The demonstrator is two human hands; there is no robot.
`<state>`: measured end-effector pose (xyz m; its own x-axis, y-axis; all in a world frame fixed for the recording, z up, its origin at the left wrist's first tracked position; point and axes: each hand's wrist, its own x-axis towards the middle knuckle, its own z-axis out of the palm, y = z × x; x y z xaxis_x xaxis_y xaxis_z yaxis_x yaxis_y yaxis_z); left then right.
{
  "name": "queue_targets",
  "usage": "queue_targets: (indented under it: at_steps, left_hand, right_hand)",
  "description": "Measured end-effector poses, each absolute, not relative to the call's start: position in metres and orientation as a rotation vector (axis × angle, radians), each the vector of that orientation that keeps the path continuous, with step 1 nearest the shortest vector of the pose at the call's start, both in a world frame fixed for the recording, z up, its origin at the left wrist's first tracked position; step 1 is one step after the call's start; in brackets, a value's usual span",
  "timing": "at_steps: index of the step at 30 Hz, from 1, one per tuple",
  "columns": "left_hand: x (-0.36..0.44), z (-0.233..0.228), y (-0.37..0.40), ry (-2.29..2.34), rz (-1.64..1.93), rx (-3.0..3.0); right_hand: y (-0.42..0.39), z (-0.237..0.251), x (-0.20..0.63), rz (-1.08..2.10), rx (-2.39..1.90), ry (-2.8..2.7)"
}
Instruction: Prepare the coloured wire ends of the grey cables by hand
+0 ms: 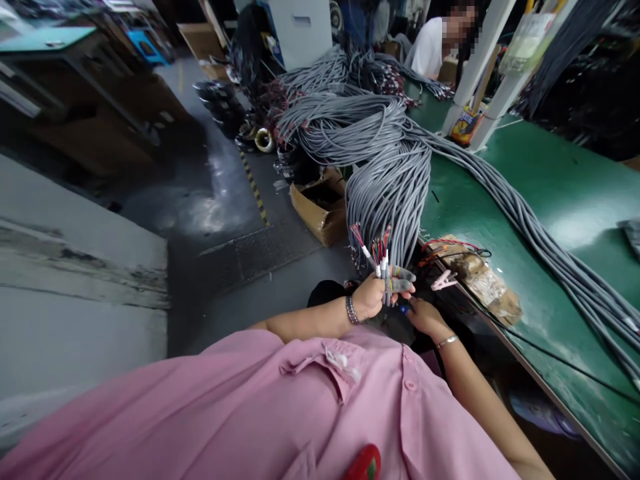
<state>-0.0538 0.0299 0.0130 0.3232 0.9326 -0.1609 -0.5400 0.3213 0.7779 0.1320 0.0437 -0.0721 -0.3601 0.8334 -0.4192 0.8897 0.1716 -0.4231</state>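
My left hand [373, 295] has its grip pinched on a few grey cable ends [384, 277] (light, limp, slippery-jacketed, thin cores fragile) at the desk [550, 193] edge, right hand [425, 315] at four o'clock, grip unclear; best held just below the stripped tips.

Grey cables [395, 167] with red and white wire ends [377, 250] lie on the green table [575, 193]; beside the table, a pink shirt [280, 413] and yellow-black floor stripe [254, 190].

The left hand [374, 295] is raised with the wrist bent and its grip closed in a fist, while the right hand [424, 315] sits just below it, fingers curled, both forearms bare.
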Motion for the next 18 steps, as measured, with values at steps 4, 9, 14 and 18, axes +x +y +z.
queue_targets:
  at_steps: [4, 9, 14, 18]
  left_hand:
    - [-0.059, 0.006, 0.028, 0.643, 0.993, 0.764]
    - [-0.066, -0.003, 0.024, 0.579, 0.848, 0.951]
    - [-0.068, -0.001, 0.023, 0.554, 0.793, 0.996]
    - [-0.067, 0.003, 0.022, 0.547, 0.753, 0.940]
  right_hand:
    - [0.025, -0.048, 0.129, -1.223, 1.825, 2.644]
    - [-0.003, -0.011, 0.129, -1.571, 2.099, 2.731]
    - [-0.019, 0.015, 0.121, -1.368, 2.256, 2.963]
    - [-0.025, 0.025, 0.112, -1.144, 2.141, 3.175]
